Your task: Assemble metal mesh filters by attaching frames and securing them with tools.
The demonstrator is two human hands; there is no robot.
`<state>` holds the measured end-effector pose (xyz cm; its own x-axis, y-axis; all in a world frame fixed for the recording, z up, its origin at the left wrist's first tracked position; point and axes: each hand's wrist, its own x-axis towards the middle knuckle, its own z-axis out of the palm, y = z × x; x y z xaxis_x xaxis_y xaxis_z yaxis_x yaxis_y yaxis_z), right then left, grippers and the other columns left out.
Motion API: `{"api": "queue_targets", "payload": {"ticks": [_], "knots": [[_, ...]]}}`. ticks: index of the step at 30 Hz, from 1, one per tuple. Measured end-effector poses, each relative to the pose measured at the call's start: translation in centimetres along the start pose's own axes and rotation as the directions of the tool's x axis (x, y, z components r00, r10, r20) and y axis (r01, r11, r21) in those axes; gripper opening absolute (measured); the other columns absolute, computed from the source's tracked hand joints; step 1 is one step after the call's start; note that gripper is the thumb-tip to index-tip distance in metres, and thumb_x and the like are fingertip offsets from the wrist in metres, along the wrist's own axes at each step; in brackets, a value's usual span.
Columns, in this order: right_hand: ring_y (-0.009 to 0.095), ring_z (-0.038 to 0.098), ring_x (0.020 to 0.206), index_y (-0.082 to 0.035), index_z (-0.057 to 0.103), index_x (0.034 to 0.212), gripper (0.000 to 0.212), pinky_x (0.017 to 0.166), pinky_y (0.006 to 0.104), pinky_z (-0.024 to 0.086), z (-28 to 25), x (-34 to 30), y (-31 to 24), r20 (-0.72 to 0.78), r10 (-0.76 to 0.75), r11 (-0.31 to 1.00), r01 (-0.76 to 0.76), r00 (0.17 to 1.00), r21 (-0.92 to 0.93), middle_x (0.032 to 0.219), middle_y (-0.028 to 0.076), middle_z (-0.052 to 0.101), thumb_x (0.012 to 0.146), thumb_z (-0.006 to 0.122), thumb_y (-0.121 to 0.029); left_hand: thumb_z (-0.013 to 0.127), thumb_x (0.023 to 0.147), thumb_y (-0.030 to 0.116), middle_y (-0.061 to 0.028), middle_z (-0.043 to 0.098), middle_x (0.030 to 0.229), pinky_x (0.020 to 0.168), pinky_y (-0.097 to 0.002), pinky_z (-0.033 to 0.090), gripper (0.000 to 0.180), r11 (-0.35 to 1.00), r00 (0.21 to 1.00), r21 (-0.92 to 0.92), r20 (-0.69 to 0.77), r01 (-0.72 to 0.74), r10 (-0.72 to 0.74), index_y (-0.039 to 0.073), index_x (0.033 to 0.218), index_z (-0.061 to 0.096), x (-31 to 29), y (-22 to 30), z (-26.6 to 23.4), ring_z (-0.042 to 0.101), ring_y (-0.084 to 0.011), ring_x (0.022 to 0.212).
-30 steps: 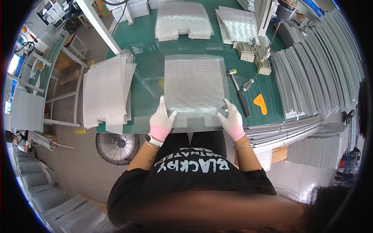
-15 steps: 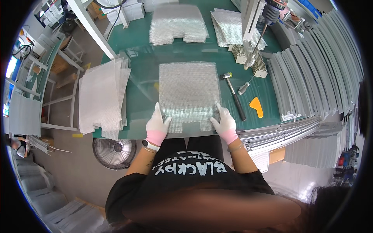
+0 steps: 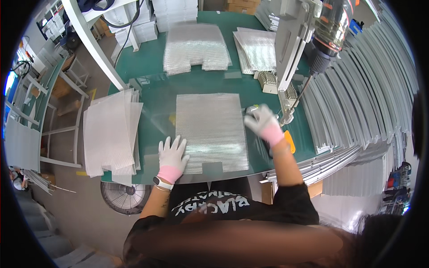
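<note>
A silvery mesh-like sheet (image 3: 211, 129) with a notch in its near edge lies flat on the green worktable. At its near left edge rests my left hand (image 3: 172, 155) in a white and pink glove, fingers spread, holding nothing. My right hand (image 3: 264, 125), gloved alike and blurred by motion, is beside the sheet's right edge, over a hammer (image 3: 252, 108). Most of the hammer is hidden behind that hand, and whether the fingers touch it cannot be made out. Just right of the right wrist lies an orange scraper (image 3: 290, 141).
More mesh sheets are piled at left (image 3: 109, 134), at the back (image 3: 195, 47) and at back right (image 3: 257, 49). An upright metal stand (image 3: 290, 49) with a power driver (image 3: 328, 40) rises at right, near pale ribbed blocks (image 3: 268, 82). Grey panels (image 3: 357, 85) line the right side.
My right hand has left the sheet's near right corner and moved away and right to the hammer. My left hand now lies with fingers spread at the left edge. The whole view has shifted.
</note>
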<state>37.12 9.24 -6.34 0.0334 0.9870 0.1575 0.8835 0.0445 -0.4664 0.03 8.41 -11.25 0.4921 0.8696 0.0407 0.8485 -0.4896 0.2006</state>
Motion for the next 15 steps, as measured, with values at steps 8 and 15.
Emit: {"api": "queue_targets", "payload": {"ticks": [8,15], "knots": [[0.041,0.052,0.126,0.006,0.042,0.139,0.098,0.105,0.0425,0.043,-4.3,20.2,9.6,-0.059,0.585,0.791,-0.585,0.809,-0.180,0.133,0.031,0.052,0.071,0.075,-0.057,0.072,0.077,0.036,-0.0248,0.032,0.148,0.113,-0.0623,0.016,0.071,0.995,0.998,-0.093,-0.063,-0.022,0.016,0.007,0.138,0.048,1.9,-1.0,-2.6,0.027,-0.0496,0.135],[0.032,0.052,0.126,0.009,0.042,0.139,0.079,0.107,0.0372,0.039,-5.6,16.8,9.2,-0.643,0.169,0.950,0.049,0.747,0.308,0.131,0.025,0.057,0.085,0.069,-0.042,0.066,0.077,0.018,-0.0278,0.028,0.149,0.115,-0.0534,0.020,0.072,0.897,0.902,-0.407,-0.430,-0.171,-0.023,-0.004,0.139,0.037,1.7,-0.2,-4.0,0.025,-0.0459,0.139]]}}
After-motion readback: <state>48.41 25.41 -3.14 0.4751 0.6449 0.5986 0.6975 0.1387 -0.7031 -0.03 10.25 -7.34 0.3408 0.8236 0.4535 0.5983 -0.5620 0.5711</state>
